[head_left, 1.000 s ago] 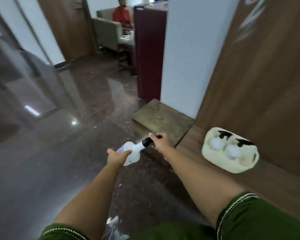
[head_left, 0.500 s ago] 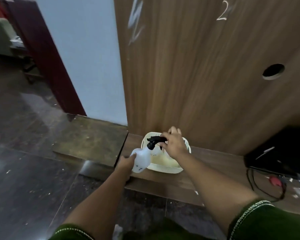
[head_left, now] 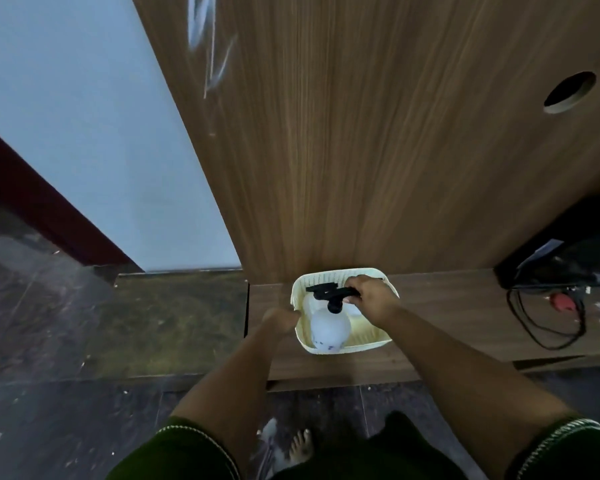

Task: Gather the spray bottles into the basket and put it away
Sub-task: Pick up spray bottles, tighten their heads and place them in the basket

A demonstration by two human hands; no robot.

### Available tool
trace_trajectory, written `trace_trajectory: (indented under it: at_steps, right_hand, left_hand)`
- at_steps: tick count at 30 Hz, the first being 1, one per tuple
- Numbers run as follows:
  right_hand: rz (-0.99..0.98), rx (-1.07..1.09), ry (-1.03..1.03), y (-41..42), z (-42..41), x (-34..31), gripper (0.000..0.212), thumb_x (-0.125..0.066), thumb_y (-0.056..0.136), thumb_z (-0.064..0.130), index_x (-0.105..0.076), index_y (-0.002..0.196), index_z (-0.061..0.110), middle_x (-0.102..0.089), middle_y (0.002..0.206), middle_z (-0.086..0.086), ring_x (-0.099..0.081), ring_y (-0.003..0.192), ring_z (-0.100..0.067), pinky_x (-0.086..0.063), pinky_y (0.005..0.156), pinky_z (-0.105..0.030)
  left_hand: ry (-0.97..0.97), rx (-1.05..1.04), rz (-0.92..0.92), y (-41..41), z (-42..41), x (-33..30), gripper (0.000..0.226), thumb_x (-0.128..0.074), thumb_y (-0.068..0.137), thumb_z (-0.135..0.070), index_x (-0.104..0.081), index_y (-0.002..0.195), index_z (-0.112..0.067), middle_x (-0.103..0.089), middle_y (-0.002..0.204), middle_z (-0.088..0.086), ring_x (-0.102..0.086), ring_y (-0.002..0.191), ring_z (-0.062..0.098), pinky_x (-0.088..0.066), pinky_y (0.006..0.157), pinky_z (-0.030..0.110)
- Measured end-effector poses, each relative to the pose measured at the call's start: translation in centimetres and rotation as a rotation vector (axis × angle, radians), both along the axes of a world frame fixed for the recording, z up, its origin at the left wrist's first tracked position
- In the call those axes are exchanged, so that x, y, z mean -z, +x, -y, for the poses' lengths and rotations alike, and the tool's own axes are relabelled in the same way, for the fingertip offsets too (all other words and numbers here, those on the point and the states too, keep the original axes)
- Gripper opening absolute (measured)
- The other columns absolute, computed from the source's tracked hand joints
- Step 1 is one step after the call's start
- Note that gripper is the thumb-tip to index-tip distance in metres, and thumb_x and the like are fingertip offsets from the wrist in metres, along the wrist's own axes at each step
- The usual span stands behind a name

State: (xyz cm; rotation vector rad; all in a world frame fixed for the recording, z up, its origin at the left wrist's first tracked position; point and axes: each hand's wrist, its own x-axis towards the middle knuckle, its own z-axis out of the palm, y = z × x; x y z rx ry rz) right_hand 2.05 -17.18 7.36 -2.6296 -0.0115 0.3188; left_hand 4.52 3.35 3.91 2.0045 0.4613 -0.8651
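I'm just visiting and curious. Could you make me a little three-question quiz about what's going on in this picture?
1. True or false: the right hand grips the spray bottle by its black trigger head.
2. Where is the bottle's white body? A) on the floor B) inside the cream basket C) on the wooden ledge
3. Fill in: the left hand is at the basket's ____ rim.

Key: 1 true; 2 B; 3 left.

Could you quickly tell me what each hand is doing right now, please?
Left hand: curled shut at the basket rim's left edge; whether it grips the rim cannot be told.
Right hand: shut on the spray bottle, at its black trigger head, inside the basket.
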Motion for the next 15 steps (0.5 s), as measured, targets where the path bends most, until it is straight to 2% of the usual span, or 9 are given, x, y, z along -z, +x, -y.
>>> trace_trajectory:
  at_steps: [1,2,4,6,9,12,15]
  right_hand:
    - [-0.01,0.021,-0.011,0.1,-0.3,0.5,0.023,-0.058,0.092,0.022,-0.061,0.112,0.012,-0.064,0.112,-0.008,-0.058,0.104,-0.025,-0.031,0.073,-0.024]
    - [-0.01,0.043,-0.009,0.2,-0.6,1.0,0.026,-0.056,0.093,0.021,-0.06,0.116,0.012,-0.063,0.114,-0.009,-0.058,0.107,-0.026,-0.033,0.075,-0.025]
    - [0.001,0.071,0.005,0.5,-1.1,1.7,0.028,-0.052,0.095,0.02,-0.057,0.12,0.009,-0.062,0.116,-0.012,-0.057,0.109,-0.029,-0.039,0.081,-0.03]
    - [0.006,0.08,0.023,1.1,-1.4,2.0,0.025,-0.051,0.095,0.018,-0.056,0.116,0.007,-0.061,0.114,-0.013,-0.057,0.106,-0.03,-0.039,0.08,-0.031]
    - [-0.03,0.064,0.032,2.0,-1.4,2.3,0.022,-0.053,0.094,0.014,-0.057,0.114,0.007,-0.061,0.112,-0.013,-0.056,0.104,-0.029,-0.034,0.078,-0.028]
    - [-0.122,0.007,0.02,2.6,-1.4,2.8,0.022,-0.054,0.093,0.012,-0.058,0.114,0.007,-0.06,0.115,-0.014,-0.056,0.108,-0.03,-0.039,0.085,-0.03]
    - [-0.19,-0.012,0.007,2.7,-1.5,3.8,0.025,-0.053,0.094,0.012,-0.058,0.118,0.006,-0.06,0.121,-0.015,-0.055,0.112,-0.029,-0.041,0.091,-0.033]
  left_hand:
    - [-0.009,0.037,0.006,0.2,0.0,0.1,0.04,-0.053,0.096,-0.019,-0.055,0.13,0.001,-0.056,0.136,0.018,-0.053,0.127,0.031,-0.047,0.069,0.022]
    - [0.001,0.063,0.046,0.7,0.0,0.5,0.037,-0.055,0.095,-0.018,-0.058,0.127,0.001,-0.058,0.134,0.019,-0.055,0.124,0.031,-0.047,0.07,0.021]
    - [0.033,0.117,0.128,1.2,0.4,1.0,0.034,-0.057,0.093,-0.018,-0.061,0.124,-0.004,-0.061,0.131,0.015,-0.058,0.118,0.028,-0.049,0.089,0.027]
    - [0.055,0.206,0.159,1.1,1.1,1.5,0.033,-0.056,0.093,-0.018,-0.06,0.125,-0.009,-0.059,0.132,0.011,-0.058,0.117,0.028,-0.047,0.096,0.029]
    - [0.081,0.279,0.203,1.2,1.8,2.1,0.034,-0.05,0.095,-0.016,-0.055,0.128,-0.009,-0.059,0.133,0.009,-0.058,0.118,0.028,-0.045,0.098,0.029]
    - [0.105,0.259,0.212,1.8,2.1,2.7,0.035,-0.047,0.096,-0.016,-0.052,0.13,-0.012,-0.066,0.123,0.01,-0.06,0.115,0.03,-0.046,0.096,0.028]
    - [0.167,0.279,0.189,2.6,1.9,3.2,0.039,-0.044,0.097,-0.015,-0.049,0.136,-0.011,-0.06,0.13,0.011,-0.056,0.121,0.029,-0.043,0.093,0.025]
